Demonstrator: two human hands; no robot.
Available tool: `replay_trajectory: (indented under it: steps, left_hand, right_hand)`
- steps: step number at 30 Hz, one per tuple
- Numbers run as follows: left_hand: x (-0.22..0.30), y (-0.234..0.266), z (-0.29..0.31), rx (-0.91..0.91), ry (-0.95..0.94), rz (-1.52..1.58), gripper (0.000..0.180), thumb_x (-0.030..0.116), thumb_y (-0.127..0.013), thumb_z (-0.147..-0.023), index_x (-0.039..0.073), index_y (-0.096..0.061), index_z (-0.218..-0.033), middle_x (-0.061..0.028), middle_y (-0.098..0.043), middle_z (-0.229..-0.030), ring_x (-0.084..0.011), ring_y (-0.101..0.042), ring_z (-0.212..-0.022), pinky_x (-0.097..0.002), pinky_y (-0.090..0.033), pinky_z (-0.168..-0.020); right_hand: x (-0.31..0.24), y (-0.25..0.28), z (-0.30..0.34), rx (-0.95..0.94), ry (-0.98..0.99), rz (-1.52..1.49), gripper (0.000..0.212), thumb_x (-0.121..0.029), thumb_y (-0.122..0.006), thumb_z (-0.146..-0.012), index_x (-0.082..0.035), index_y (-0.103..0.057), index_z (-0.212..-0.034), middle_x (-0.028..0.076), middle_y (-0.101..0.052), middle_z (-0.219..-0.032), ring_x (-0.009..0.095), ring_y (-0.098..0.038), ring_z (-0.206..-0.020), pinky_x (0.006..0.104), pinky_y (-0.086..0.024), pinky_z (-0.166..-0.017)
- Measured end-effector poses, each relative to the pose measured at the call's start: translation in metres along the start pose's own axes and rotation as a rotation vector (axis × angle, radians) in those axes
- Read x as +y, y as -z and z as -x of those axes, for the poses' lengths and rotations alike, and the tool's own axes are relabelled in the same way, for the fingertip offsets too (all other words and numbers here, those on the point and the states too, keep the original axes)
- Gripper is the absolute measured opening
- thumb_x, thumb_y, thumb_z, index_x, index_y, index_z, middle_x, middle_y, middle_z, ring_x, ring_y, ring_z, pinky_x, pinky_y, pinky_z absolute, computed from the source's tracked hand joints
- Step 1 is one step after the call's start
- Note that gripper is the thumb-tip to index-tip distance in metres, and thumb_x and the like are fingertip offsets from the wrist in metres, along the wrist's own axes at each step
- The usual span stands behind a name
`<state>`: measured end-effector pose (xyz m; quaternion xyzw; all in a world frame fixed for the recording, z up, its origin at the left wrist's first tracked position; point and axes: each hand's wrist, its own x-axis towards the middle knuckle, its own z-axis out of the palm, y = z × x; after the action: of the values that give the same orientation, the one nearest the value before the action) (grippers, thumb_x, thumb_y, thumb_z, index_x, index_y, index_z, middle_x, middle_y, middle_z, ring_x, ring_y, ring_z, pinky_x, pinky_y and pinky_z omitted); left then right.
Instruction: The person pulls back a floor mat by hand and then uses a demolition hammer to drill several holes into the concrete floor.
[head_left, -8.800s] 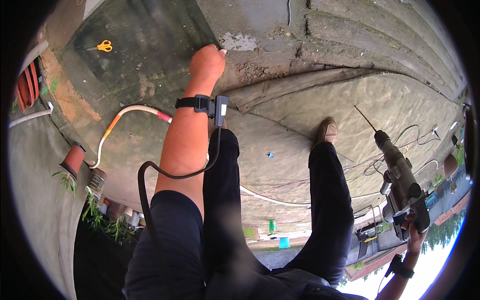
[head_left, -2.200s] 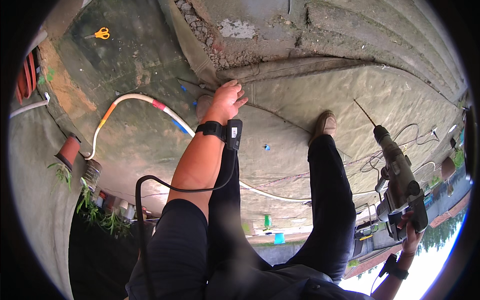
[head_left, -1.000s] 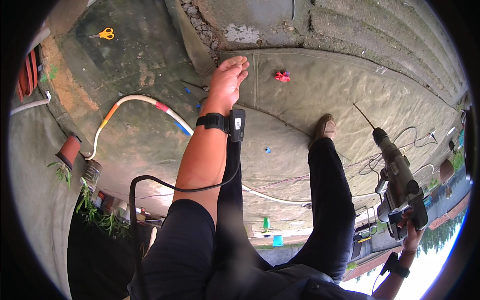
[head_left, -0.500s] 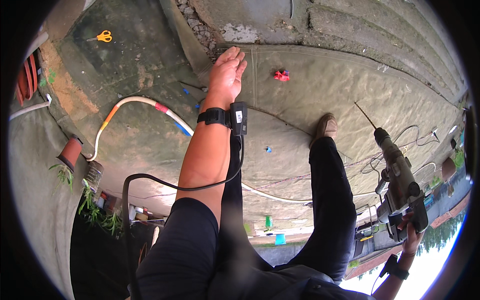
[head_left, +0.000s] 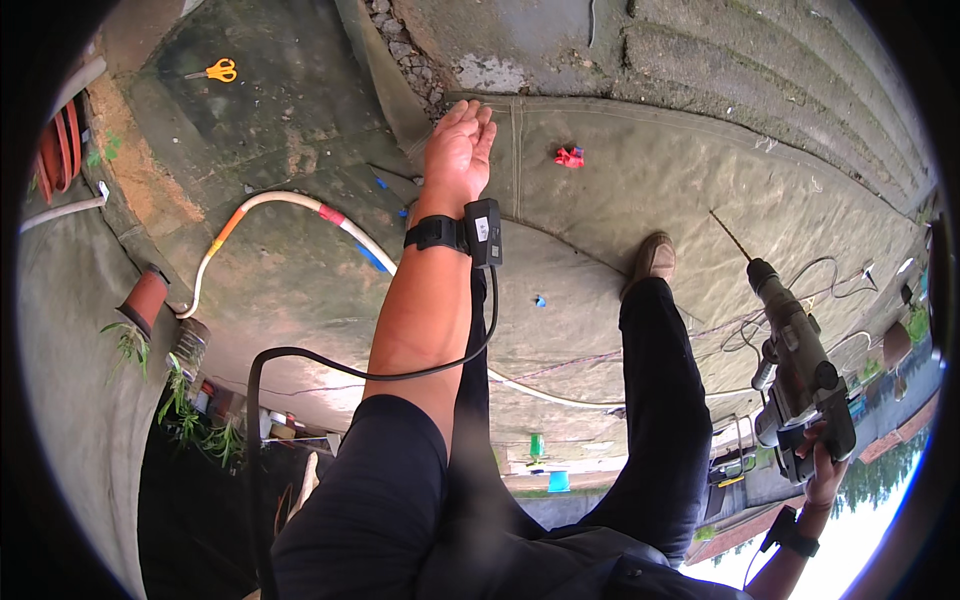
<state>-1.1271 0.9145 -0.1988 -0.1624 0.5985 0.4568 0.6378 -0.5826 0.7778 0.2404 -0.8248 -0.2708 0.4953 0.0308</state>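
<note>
The tarp (head_left: 640,170) edge at one o'clock, folded moments ago, now lies flat, baring a red scrap (head_left: 570,158); that edge seems spread. The left grip (head_left: 459,152), at twelve, looks released; the right grip (head_left: 824,474), at four, clasps a drill (head_left: 797,345).

In the upper left of the frame, scissors (head_left: 222,70) lie on the ground (head_left: 330,130), with a hose (head_left: 275,197) curving below them and a flowerpot (head_left: 145,300) farther down at the far left. The left grip (head_left: 460,152) is at upper centre, near the edge of a sheet (head_left: 640,160), below and right of rubble (head_left: 397,48). Right of it, a scrap (head_left: 570,157) rests on the sheet, above and left of a shoe (head_left: 655,258). At far right, a drill (head_left: 797,335) sits in the right grip (head_left: 824,470), bit toward upper left.
</note>
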Motion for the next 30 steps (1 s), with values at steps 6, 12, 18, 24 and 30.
replay_trajectory:
  steps: [6,12,18,24,30]
  left_hand:
    - [0.001,0.003,-0.003,-0.020,-0.007,0.024,0.055,-0.009,-0.044,-0.093,0.000,-0.033,-0.147,-0.0183,-0.042,-0.148,-0.0304,-0.055,-0.125,-0.0395,-0.050,-0.101]
    - [0.002,-0.001,0.000,0.002,0.001,0.074,0.052,-0.008,-0.043,-0.095,-0.001,-0.033,-0.146,-0.0201,-0.041,-0.148,-0.0325,-0.053,-0.127,-0.0400,-0.049,-0.102]
    - [0.003,0.003,-0.006,0.065,-0.172,-0.425,0.037,-0.001,-0.050,-0.095,0.001,-0.049,-0.133,-0.0177,-0.054,-0.136,-0.0308,-0.060,-0.115,-0.0387,-0.053,-0.089]
    - [0.016,0.003,-0.015,-0.005,-1.141,-1.701,0.028,0.004,-0.064,-0.081,0.008,-0.065,-0.109,-0.0136,-0.061,-0.107,-0.0355,-0.062,-0.096,-0.0438,-0.052,-0.082]
    - [0.023,0.000,-0.016,0.014,-0.950,-1.986,0.019,0.009,-0.064,-0.083,0.011,-0.066,-0.101,-0.0130,-0.060,-0.101,-0.0360,-0.062,-0.095,-0.0471,-0.052,-0.076]
  right_hand:
    - [-0.005,-0.001,-0.003,0.001,0.001,-0.003,0.027,-0.011,-0.057,-0.086,0.001,-0.059,-0.109,0.011,-0.064,-0.095,0.015,-0.060,-0.068,0.0299,-0.047,-0.065]
    - [-0.005,-0.005,0.000,0.037,0.007,-0.024,0.027,-0.011,-0.058,-0.084,0.001,-0.059,-0.109,0.012,-0.064,-0.093,0.016,-0.060,-0.067,0.0307,-0.048,-0.065]
    - [-0.007,-0.006,-0.002,0.014,-0.005,0.001,0.028,-0.014,-0.060,-0.084,0.002,-0.059,-0.107,0.011,-0.064,-0.091,0.016,-0.060,-0.066,0.0306,-0.047,-0.064]
    - [-0.003,-0.007,0.002,0.027,0.002,0.012,0.029,-0.018,-0.061,-0.083,0.002,-0.060,-0.105,0.010,-0.064,-0.089,0.015,-0.059,-0.065,0.0299,-0.046,-0.063]
    - [-0.005,-0.012,0.001,0.042,0.021,0.017,0.030,-0.019,-0.062,-0.083,0.002,-0.060,-0.105,0.010,-0.064,-0.089,0.015,-0.059,-0.065,0.0293,-0.046,-0.063]
